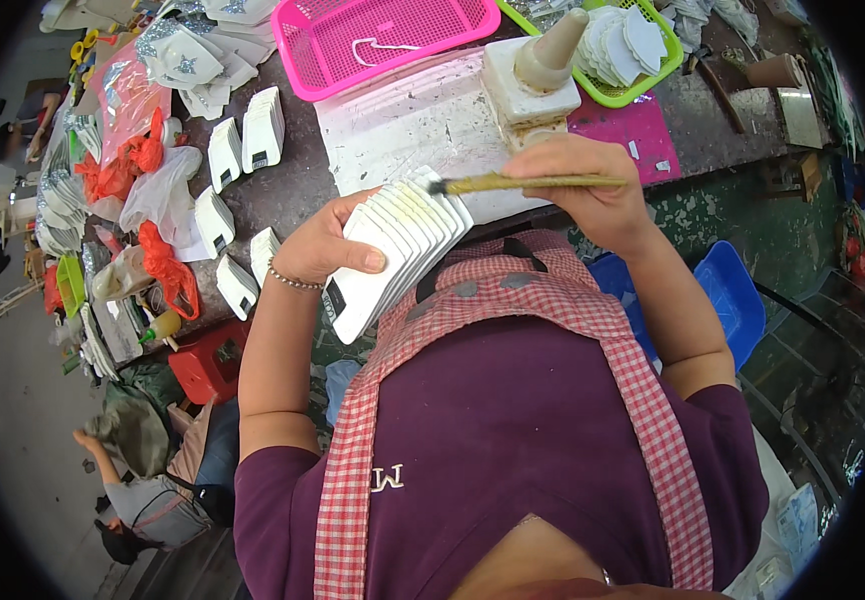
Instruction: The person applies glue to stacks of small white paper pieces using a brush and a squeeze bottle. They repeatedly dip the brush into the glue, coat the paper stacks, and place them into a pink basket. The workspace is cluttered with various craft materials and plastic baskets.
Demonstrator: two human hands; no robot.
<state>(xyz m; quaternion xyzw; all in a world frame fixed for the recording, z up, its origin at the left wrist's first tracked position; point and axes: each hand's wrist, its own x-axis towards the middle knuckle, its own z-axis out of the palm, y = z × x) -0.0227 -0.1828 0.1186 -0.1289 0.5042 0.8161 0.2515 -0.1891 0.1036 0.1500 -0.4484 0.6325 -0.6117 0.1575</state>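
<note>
My left hand (325, 243) is closed around a fanned stack of white flat pieces (393, 235), rounded at the corners, with a small dark label on the lowest one. Its thumb presses on top of the fan, whose edges lie overlapped in steps. In my right hand (598, 190) is a brush (513, 184) with a long yellowish handle, held nearly level. The brush's dark tip meets the upper right part of the fan, at or just above the surface. Behind the hands lies a paint-spotted white board (403, 125), on which stands a crusted white container with a cone-shaped top (543, 60).
Several small stacks of white pieces (263, 130) stand on the dark table at the left. A pink basket (298, 70) and a green basket (668, 75) of white pieces are at the back. A hammer (721, 95), red stool (208, 365), blue bin (738, 300) and another person (158, 500) surround me.
</note>
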